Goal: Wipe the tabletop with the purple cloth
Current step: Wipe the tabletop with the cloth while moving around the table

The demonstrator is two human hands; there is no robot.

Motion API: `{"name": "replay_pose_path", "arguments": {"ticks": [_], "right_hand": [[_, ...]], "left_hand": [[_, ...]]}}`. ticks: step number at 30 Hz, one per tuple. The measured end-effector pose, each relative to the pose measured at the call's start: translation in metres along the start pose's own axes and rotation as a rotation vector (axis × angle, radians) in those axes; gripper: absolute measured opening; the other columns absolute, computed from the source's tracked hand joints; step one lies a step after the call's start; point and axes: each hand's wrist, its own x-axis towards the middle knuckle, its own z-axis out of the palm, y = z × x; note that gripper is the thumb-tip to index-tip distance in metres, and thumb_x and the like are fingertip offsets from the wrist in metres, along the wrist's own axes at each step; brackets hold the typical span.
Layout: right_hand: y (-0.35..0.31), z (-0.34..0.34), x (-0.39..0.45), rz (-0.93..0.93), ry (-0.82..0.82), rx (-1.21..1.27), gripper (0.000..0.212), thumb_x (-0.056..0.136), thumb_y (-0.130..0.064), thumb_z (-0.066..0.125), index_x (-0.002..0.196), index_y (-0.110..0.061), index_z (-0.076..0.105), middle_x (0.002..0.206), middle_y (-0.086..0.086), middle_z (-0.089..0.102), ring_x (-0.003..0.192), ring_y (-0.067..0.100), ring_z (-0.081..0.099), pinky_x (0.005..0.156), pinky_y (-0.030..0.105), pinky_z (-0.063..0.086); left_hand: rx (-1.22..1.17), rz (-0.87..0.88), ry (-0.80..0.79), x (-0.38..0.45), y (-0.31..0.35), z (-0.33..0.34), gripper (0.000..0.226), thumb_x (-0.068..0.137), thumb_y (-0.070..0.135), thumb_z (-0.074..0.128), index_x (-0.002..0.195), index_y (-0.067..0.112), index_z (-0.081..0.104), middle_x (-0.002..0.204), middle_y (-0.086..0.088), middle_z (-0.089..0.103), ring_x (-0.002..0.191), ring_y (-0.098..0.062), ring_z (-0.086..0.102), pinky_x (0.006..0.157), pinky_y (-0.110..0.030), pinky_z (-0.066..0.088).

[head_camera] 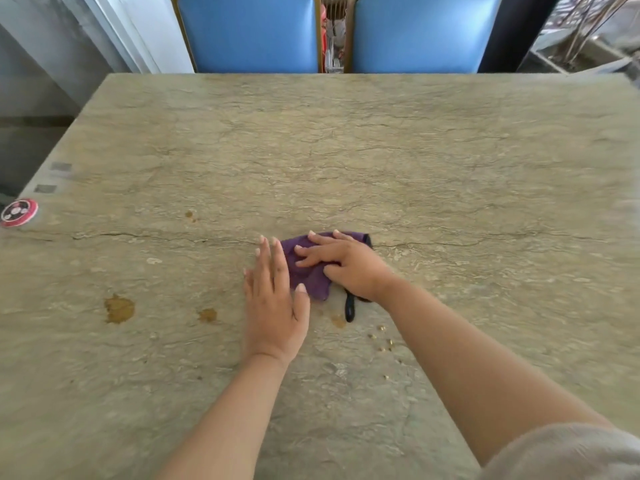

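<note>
The purple cloth (306, 271) lies bunched on the beige stone tabletop (346, 161), near the middle. My right hand (343, 263) presses flat on top of it, fingers spread and pointing left. My left hand (273, 299) lies flat on the table just left of the cloth, fingers straight, thumb touching the cloth's lower edge. A black strap or handle (349, 308) sticks out from under my right hand. Brown stains (118, 309) mark the table to the left, with a smaller stain (207, 315) nearer my left hand, and crumbs (381, 337) lie below my right wrist.
A round red and white disc (19, 212) sits at the table's left edge. Two blue chairs, one left (247, 32) and one right (419, 32), stand against the far edge. A small brown spot (189, 214) lies left of centre. The table's left edge drops to the floor.
</note>
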Motion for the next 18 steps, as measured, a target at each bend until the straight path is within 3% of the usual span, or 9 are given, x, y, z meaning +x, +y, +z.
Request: {"name": "replay_pose_path", "arguments": {"ticks": [2,4,6,8,12,15,17,18], "right_hand": [[0.025,-0.026,-0.02,0.136,0.173,0.01,0.053,0.08,0.002,0.046,0.118,-0.03,0.066,0.14,-0.018,0.049,0.141,0.001,0.023,0.119,0.025,0.005],[0.038,-0.048,-0.03,0.332,0.383,-0.079,0.054,0.084,-0.004,0.045,0.127,-0.034,0.057,0.148,-0.014,0.039,0.145,0.015,0.019,0.119,0.028,0.004],[0.032,-0.05,-0.027,0.508,0.481,-0.135,0.055,0.089,-0.009,0.043,0.138,-0.032,0.046,0.154,-0.012,0.027,0.146,0.02,0.011,0.117,0.03,0.003],[0.015,-0.033,-0.019,0.508,0.474,-0.192,0.057,0.088,-0.008,0.043,0.141,-0.028,0.043,0.156,-0.009,0.025,0.146,0.018,0.009,0.117,0.031,0.001],[-0.018,0.027,-0.031,0.26,0.338,-0.145,0.059,0.083,-0.005,0.045,0.137,-0.029,0.049,0.152,-0.011,0.033,0.146,0.01,0.011,0.117,0.029,-0.004],[-0.044,0.059,-0.068,0.159,0.157,-0.074,0.059,0.081,-0.001,0.043,0.132,-0.03,0.054,0.149,-0.013,0.039,0.144,0.004,0.014,0.119,0.028,-0.002],[-0.056,0.058,-0.09,0.193,0.051,0.032,0.056,0.082,0.002,0.042,0.125,-0.027,0.062,0.141,-0.012,0.05,0.136,-0.001,0.03,0.116,0.02,0.011],[-0.06,0.049,-0.096,0.264,0.055,0.085,0.052,0.084,0.002,0.042,0.12,-0.027,0.065,0.133,-0.01,0.058,0.123,-0.002,0.046,0.107,0.013,0.026]], "left_hand": [[0.022,0.01,-0.017,-0.001,0.001,0.0,0.07,0.092,0.037,0.013,0.153,0.013,-0.008,0.163,-0.01,0.003,0.15,-0.024,0.004,0.121,-0.048,0.006],[0.054,0.021,-0.026,-0.001,0.002,0.0,0.07,0.092,0.04,0.012,0.153,0.015,-0.011,0.162,-0.011,0.011,0.15,-0.026,0.006,0.121,-0.046,0.003],[0.066,0.027,-0.029,0.0,0.002,0.0,0.07,0.092,0.043,0.011,0.153,0.017,-0.012,0.161,-0.011,0.013,0.15,-0.026,0.004,0.121,-0.046,0.001],[0.073,0.022,-0.031,0.0,0.001,-0.001,0.071,0.091,0.044,0.011,0.154,0.017,-0.008,0.161,-0.011,0.014,0.15,-0.027,0.005,0.121,-0.048,0.004],[0.075,0.04,0.002,0.002,0.001,-0.001,0.072,0.089,0.043,0.014,0.155,0.014,0.009,0.157,-0.013,0.026,0.147,-0.033,0.017,0.118,-0.053,0.015],[-0.077,0.013,-0.037,0.004,-0.005,-0.004,0.072,0.087,0.04,0.013,0.154,0.014,0.014,0.159,-0.012,0.023,0.148,-0.029,0.014,0.119,-0.046,0.006],[-0.21,0.003,-0.075,0.005,-0.009,-0.008,0.069,0.088,0.039,0.015,0.152,0.015,0.024,0.158,-0.011,0.024,0.149,-0.025,0.012,0.121,-0.044,0.003],[-0.245,0.016,-0.09,0.002,-0.009,-0.012,0.069,0.088,0.042,0.014,0.15,0.015,0.029,0.158,-0.01,0.026,0.148,-0.024,0.012,0.121,-0.044,0.004]]}}
